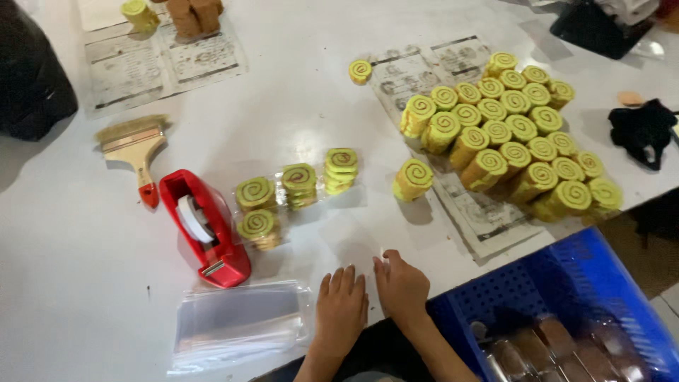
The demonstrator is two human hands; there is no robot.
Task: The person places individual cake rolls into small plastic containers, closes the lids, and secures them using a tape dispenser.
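Observation:
My left hand (341, 305) lies flat on the white table (297, 106) near its front edge, fingers together, holding nothing. My right hand (400, 281) rests beside it, fingers curled down onto the table; whether anything is pinched in them I cannot tell. Just left of my left hand lies a stack of clear plastic bags (237, 322). Beyond my hands stand several short stacks of yellow-green spiral rolls (300, 184), some in clear wrap. A big pile of the same spiral rolls (509, 134) sits on newspaper at the right.
A red tape dispenser (204, 226) stands left of the small stacks, with a wooden brush (134, 145) behind it. A blue plastic crate (566, 311) with wrapped packs is at lower right. A black cloth (642, 129) lies far right. More rolls (177, 14) sit on newspaper at top left.

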